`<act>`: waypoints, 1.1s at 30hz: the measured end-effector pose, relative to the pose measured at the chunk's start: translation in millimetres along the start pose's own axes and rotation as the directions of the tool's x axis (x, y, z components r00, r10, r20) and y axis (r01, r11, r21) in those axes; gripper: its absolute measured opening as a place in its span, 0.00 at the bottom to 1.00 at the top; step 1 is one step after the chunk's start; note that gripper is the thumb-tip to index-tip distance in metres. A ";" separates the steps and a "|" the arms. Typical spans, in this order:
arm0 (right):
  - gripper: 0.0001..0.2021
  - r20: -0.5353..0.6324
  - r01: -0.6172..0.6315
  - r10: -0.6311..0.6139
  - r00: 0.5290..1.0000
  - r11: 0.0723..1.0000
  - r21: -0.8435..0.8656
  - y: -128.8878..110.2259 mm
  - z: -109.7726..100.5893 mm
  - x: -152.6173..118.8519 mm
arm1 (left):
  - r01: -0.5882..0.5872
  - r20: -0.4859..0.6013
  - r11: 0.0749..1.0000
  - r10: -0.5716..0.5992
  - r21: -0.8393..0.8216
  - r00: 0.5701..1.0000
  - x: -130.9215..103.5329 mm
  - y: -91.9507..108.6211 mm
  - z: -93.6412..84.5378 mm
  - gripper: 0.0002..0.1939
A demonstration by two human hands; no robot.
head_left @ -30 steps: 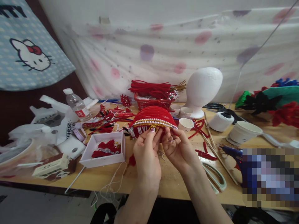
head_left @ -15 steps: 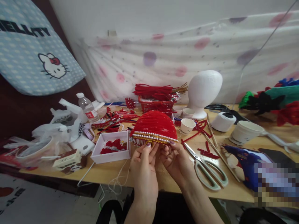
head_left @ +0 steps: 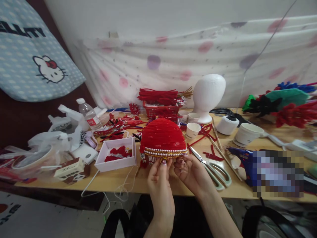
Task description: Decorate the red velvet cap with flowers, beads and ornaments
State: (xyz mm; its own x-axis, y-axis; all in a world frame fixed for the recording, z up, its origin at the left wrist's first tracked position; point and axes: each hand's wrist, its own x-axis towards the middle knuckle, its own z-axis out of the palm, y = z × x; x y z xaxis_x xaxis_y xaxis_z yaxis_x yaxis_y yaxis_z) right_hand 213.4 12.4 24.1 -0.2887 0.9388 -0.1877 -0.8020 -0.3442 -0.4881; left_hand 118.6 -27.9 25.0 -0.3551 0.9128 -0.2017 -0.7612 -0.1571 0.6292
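Note:
A red fuzzy dome-shaped headpiece (head_left: 163,135) is held over the front of the table, its ribbed outside facing me. White pearl beads and gold trim (head_left: 164,152) run along its lower edge. My left hand (head_left: 160,178) pinches that edge near the middle, thumb in front. Closed at the right end of the trim is my right hand (head_left: 190,172), fingers curled at the edge. What lies behind the fingertips is hidden. Silver-coloured dangles hang at the headpiece's left side. Scissors (head_left: 210,168) lie on the table just right of my right hand.
Left of the headpiece stands a white box (head_left: 115,165) of red pieces. Behind are a red basket (head_left: 160,110) of red stems and a white foam head (head_left: 209,96). Paper cups (head_left: 193,130), a thread cone (head_left: 227,125) and a blue glue gun (head_left: 244,162) are rightward. Table edge (head_left: 123,189) is near.
The headpiece is tipped so more of its ribbed dome shows. Both hands still hold its lower edge. My view has shifted a little to the right.

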 end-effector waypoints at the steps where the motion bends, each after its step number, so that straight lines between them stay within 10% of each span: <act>1: 0.06 -0.005 -0.006 0.006 1.000 1.000 0.002 0.2 0.3 -0.5 | -0.002 0.012 1.000 0.002 -0.005 1.000 0.1 -0.2 0.1 0.13; 33: 0.10 -0.011 -0.064 0.065 0.998 0.995 0.078 -13.0 5.6 -7.6 | -0.106 0.166 0.956 0.062 0.273 0.984 7.5 0.6 5.7 0.11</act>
State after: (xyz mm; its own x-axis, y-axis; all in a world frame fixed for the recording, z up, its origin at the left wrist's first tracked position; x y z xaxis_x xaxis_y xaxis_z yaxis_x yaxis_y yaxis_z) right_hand 223.1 9.7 36.6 -0.3345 0.9144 -0.2281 -0.8203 -0.4017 -0.4072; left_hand 118.6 -18.9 28.1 -0.3063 0.9513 -0.0353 -0.5420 -0.1438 0.8280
